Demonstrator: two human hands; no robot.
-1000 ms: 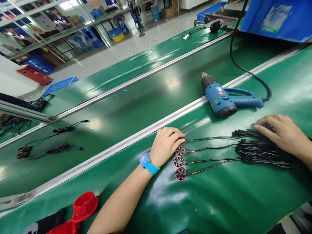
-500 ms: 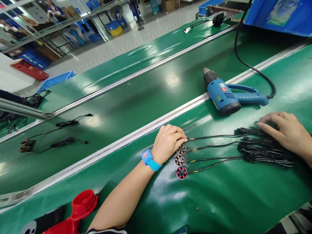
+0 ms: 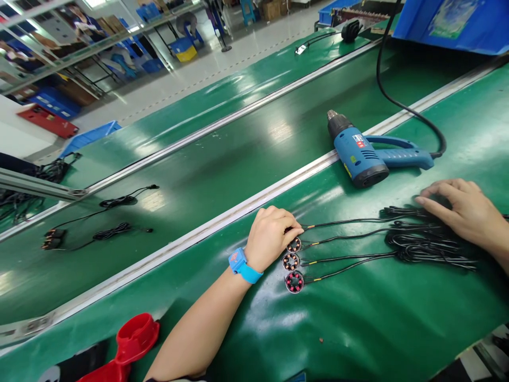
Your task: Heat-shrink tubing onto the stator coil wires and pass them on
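Note:
Three small round motor stators with copper windings lie in a column: a top one (image 3: pixel 294 244), a middle one (image 3: pixel 291 261) and a bottom one (image 3: pixel 295 282) with red-pink windings. Black cables (image 3: pixel 350 259) run right from them into coiled bundles (image 3: pixel 433 246). My left hand (image 3: pixel 272 233), wearing a blue wrist strap (image 3: pixel 244 265), pinches the end of the uppermost black cable (image 3: pixel 338 223); whatever is attached there is hidden under the fingers. Over the right end of the bundles hovers or rests my right hand (image 3: pixel 463 209), thumb and fingers apart.
A blue heat gun (image 3: pixel 360 156) lies behind the cables, nozzle over the metal rail. Beyond it runs a green conveyor belt (image 3: pixel 238 159) carrying a cabled part (image 3: pixel 53 239). A red plastic holder (image 3: pixel 137 334) sits front left; a blue bin (image 3: pixel 469 26) stands back right.
The cabled part on the belt has moved a little to the right. The view has shifted slightly; both hands keep nearly the same places beside the stators and cables.

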